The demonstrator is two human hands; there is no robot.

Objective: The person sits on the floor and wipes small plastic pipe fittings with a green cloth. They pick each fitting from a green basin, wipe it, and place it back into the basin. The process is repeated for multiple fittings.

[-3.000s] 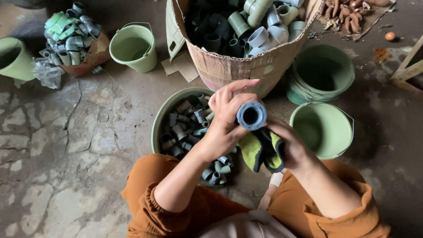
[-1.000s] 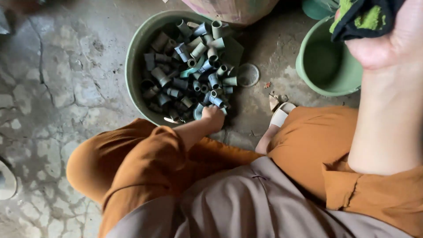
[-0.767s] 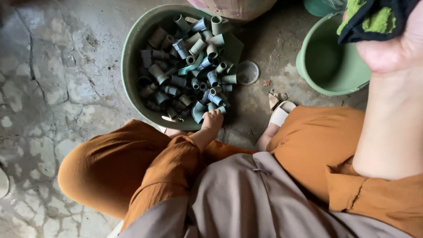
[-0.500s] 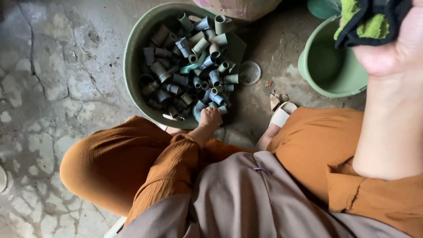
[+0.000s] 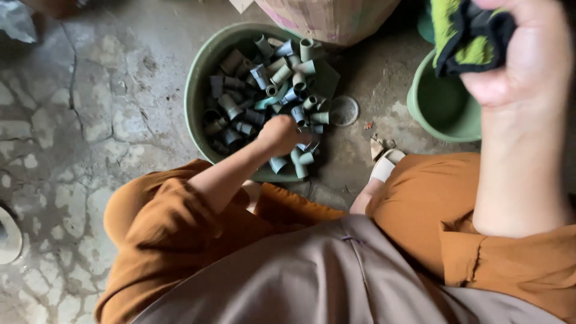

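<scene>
Reaching my left hand (image 5: 279,133), fingers curled closed, into the pipe fittings (image 5: 264,96); my right hand (image 5: 528,54) is clenching the cloth (image 5: 468,36), so piled fittings may be spilling over the basin (image 5: 198,90) rim.

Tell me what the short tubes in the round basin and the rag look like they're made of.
Short tubes: probably plastic pipe fittings, matte grey and pale green, thin hollow walls. Basin: likely moulded plastic, dull green, smooth rim. Rag, gripped in the right hand: soft cloth, green and black, bunched in folds.

Woven tan sack (image 5: 330,18) seen at top edge, behind green basin (image 5: 198,84). No labels, signs, screens seen.
</scene>
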